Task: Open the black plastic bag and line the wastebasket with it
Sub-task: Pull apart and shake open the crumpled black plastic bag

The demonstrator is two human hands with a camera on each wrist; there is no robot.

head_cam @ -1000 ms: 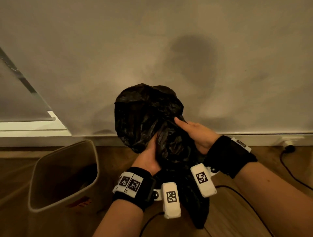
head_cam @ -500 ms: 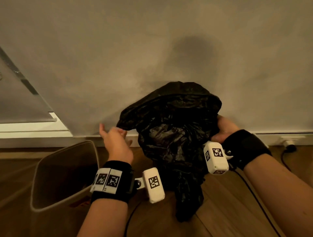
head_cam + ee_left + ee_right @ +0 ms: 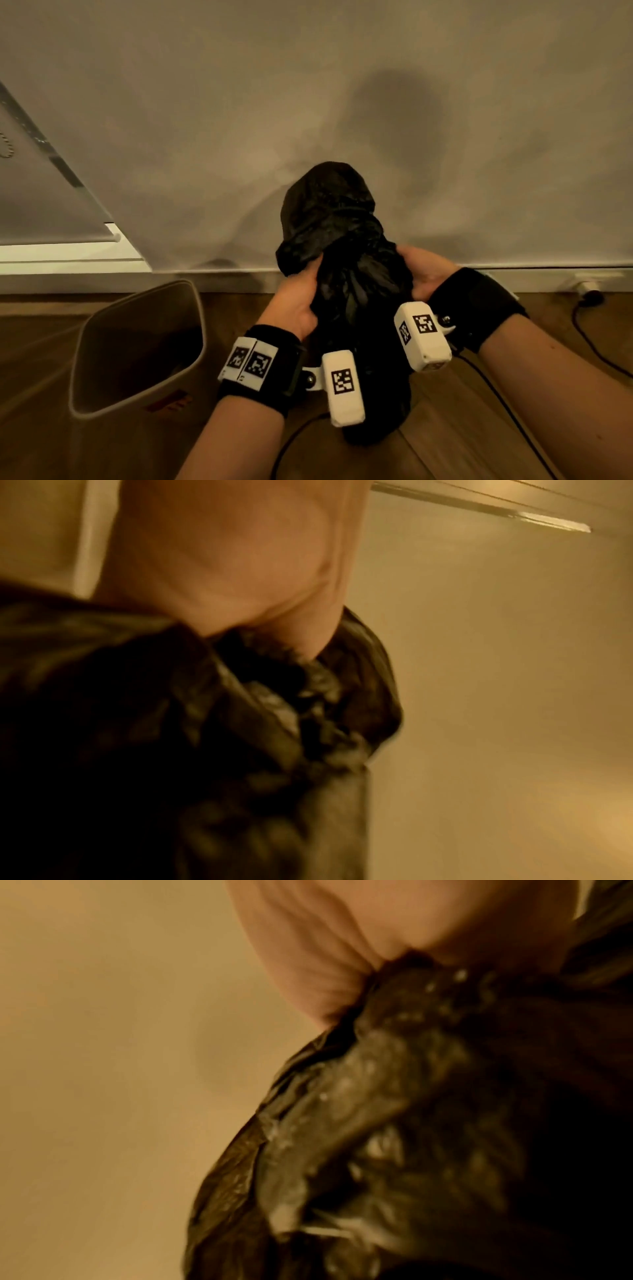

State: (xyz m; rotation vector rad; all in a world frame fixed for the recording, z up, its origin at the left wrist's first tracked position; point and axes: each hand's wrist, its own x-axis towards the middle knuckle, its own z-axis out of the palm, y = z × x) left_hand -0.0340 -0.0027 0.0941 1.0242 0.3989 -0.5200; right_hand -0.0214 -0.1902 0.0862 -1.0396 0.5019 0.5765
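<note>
Wrist views blur; black plastic bag (image 3: pixel 346 274) hides both hands' fingers.

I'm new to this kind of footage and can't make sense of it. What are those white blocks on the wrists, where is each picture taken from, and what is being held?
No machine here: a person works with two bare hands. The big picture comes from a camera worn on the head, looking down. The white blocks with square patterns are cameras strapped to each wrist; they give the two blurry close-ups, each looking along a palm into crumpled plastic.

The left hand and the right hand both grip a black plastic bag, bunched between them and held in the air in front of a plain wall. Its lower end hangs down past the wrists.

On the wooden floor to the left stands an open wastebasket, with no bag in it yet. A dark cable trails along the floor on the right.
</note>
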